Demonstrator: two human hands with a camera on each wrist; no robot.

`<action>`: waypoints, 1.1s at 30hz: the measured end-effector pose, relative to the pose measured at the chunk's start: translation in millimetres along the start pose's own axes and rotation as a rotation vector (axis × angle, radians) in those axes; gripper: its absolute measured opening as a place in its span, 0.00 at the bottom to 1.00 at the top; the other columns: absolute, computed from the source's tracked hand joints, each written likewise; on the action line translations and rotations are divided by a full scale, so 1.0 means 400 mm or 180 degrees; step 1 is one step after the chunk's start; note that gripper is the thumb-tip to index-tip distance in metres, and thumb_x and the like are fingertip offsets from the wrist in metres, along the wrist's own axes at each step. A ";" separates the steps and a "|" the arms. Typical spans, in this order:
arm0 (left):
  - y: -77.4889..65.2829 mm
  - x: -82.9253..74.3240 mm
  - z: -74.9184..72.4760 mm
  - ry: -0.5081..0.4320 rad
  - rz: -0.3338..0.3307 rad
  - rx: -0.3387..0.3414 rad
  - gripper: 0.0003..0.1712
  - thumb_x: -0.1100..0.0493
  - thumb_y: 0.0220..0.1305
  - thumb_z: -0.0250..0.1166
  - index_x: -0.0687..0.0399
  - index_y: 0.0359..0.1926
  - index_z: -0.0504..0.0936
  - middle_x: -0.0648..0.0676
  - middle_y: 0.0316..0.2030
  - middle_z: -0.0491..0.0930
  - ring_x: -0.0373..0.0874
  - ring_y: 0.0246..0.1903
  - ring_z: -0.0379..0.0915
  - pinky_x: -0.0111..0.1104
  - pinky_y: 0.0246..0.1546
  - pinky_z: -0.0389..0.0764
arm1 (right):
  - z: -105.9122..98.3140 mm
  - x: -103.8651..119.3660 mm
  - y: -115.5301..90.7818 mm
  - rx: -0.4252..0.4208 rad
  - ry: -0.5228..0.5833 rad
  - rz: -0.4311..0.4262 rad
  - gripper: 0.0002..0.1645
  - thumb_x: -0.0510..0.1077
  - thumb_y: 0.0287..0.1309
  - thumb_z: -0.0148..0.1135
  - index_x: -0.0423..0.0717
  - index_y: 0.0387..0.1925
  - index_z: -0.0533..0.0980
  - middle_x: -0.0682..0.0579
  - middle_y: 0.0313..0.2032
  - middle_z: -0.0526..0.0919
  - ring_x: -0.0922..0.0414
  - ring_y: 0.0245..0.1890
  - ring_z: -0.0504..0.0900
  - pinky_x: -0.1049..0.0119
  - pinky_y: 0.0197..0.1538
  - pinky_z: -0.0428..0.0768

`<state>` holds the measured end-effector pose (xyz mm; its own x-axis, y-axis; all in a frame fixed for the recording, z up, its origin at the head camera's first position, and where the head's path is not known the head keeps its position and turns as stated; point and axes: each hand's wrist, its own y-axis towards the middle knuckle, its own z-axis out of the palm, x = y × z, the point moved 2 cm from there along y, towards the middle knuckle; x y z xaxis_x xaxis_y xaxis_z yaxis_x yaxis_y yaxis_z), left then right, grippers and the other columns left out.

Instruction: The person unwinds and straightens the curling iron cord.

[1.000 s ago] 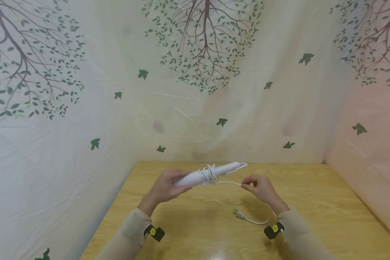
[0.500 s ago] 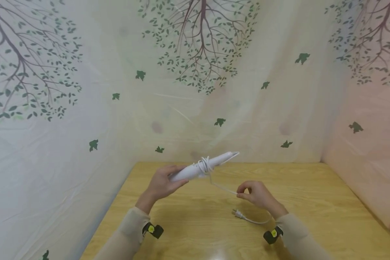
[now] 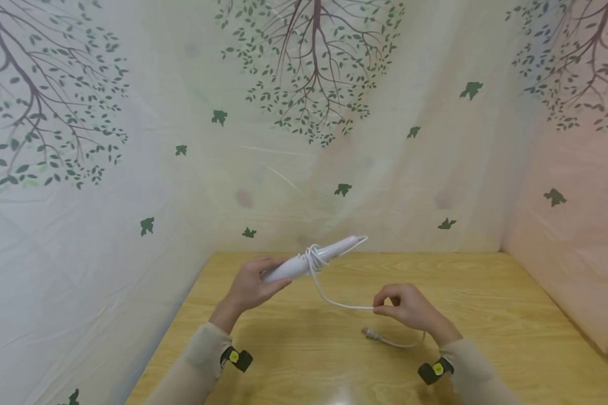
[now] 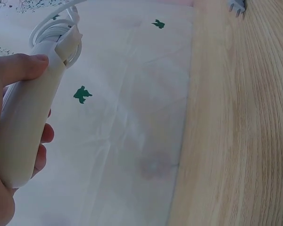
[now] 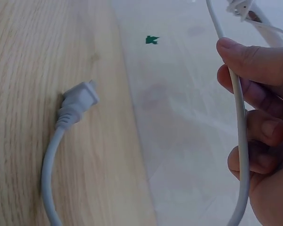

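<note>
My left hand grips a white wand-shaped electric appliance by its thick end, tilted with the narrow end up to the right. Several loops of white power cord are wound round its middle. From there the cord sags across to my right hand, which pinches it between thumb and forefinger. In the right wrist view, the cord runs down past the other curled fingers. Its two-pin plug lies on the tabletop below. The left wrist view shows the thumb lying along the smooth appliance body.
Both hands are above a wooden table. A pale sheet printed with trees and green leaves hangs behind it and at both sides. Small black cameras are strapped to the left wrist and right wrist.
The cord between the hands was short and near level; now it is longer and sags in a curve. The appliance has moved up and left, and the right hand has come lower.
</note>
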<state>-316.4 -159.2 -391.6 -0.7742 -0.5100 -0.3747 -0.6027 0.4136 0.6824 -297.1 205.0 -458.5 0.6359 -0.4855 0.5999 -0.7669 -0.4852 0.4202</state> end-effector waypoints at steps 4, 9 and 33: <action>-0.007 0.006 0.002 0.0026 -0.0022 -0.0029 0.22 0.55 0.49 0.77 0.54 0.47 0.86 0.53 0.39 0.86 0.44 0.36 0.82 0.36 0.33 0.81 | -0.017 0.027 -0.008 -0.0108 0.0133 -0.0082 0.04 0.43 0.54 0.71 0.57 0.30 0.83 0.63 0.28 0.83 0.70 0.20 0.62 0.73 0.22 0.63; -0.014 0.013 0.003 0.0053 -0.0062 -0.0022 0.22 0.53 0.49 0.77 0.53 0.47 0.86 0.52 0.39 0.86 0.43 0.36 0.82 0.35 0.32 0.81 | -0.036 0.049 -0.014 -0.0248 0.0227 -0.0236 0.08 0.38 0.53 0.71 0.56 0.29 0.82 0.62 0.26 0.81 0.70 0.19 0.61 0.72 0.21 0.62; -0.033 0.020 0.022 0.0076 -0.0275 0.0187 0.22 0.50 0.51 0.76 0.46 0.48 0.86 0.47 0.39 0.86 0.41 0.36 0.81 0.34 0.34 0.80 | -0.174 0.217 0.031 -0.1129 0.0342 -0.0459 0.13 0.21 0.52 0.62 0.40 0.30 0.79 0.49 0.18 0.72 0.64 0.13 0.61 0.70 0.16 0.63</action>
<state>-316.5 -162.2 -409.2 -0.7146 -0.5631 -0.4151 -0.6778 0.4105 0.6100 -257.4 207.4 -353.8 0.7409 -0.3428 0.5776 -0.6649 -0.2522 0.7031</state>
